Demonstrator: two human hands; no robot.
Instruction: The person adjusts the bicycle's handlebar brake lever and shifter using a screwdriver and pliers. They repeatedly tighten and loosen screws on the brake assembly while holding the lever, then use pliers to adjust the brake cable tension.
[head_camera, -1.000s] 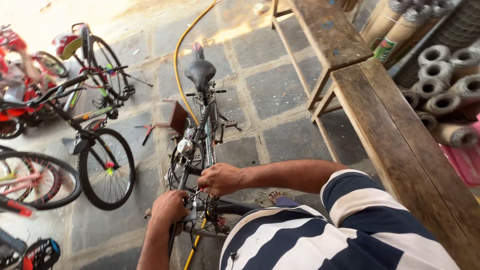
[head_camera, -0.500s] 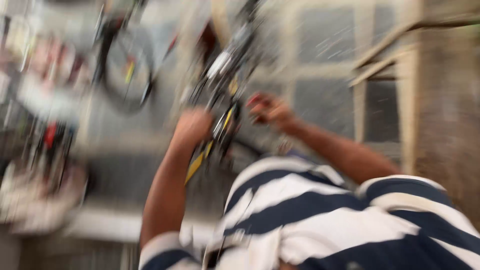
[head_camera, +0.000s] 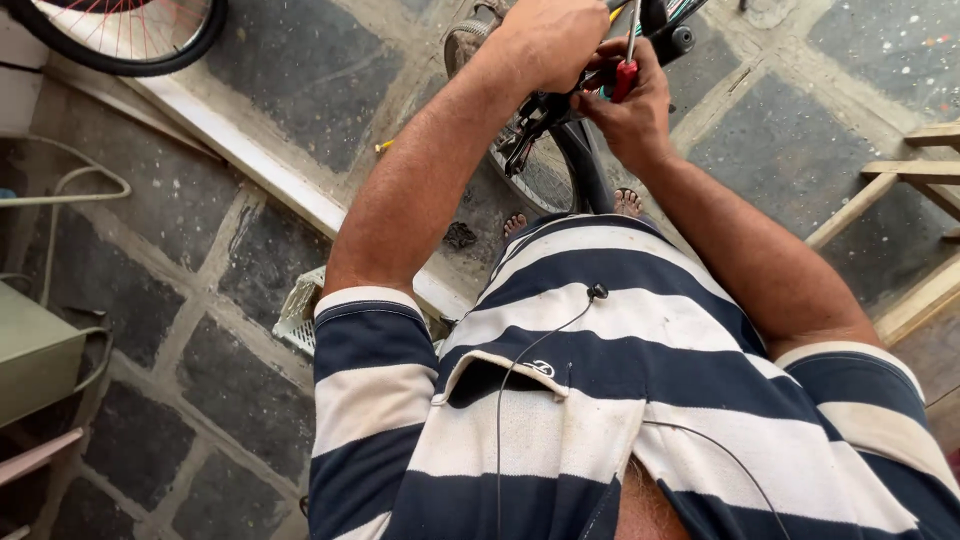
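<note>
A black bicycle (head_camera: 560, 150) stands right in front of me, its front wheel (head_camera: 530, 160) between my feet. My left hand (head_camera: 548, 40) is closed over the handlebar area at the top of the view. My right hand (head_camera: 630, 105) grips a red-handled screwdriver (head_camera: 626, 72) whose metal shaft points up toward the handlebar clamp. Both forearms reach forward over my blue and white striped shirt (head_camera: 600, 400). The upper part of the bicycle is cut off by the frame edge.
Another bicycle's wheel with red spokes (head_camera: 130, 30) sits at the top left beyond a low white stone step (head_camera: 250, 150). A wooden bench frame (head_camera: 900, 190) stands at the right. A grey-green box (head_camera: 35, 350) and a white plastic crate (head_camera: 300, 310) lie at the left.
The view has tilted steeply down toward my chest and feet. My hands stay on the bicycle's handlebar area, and the red-handled screwdriver now shows in my right hand.
</note>
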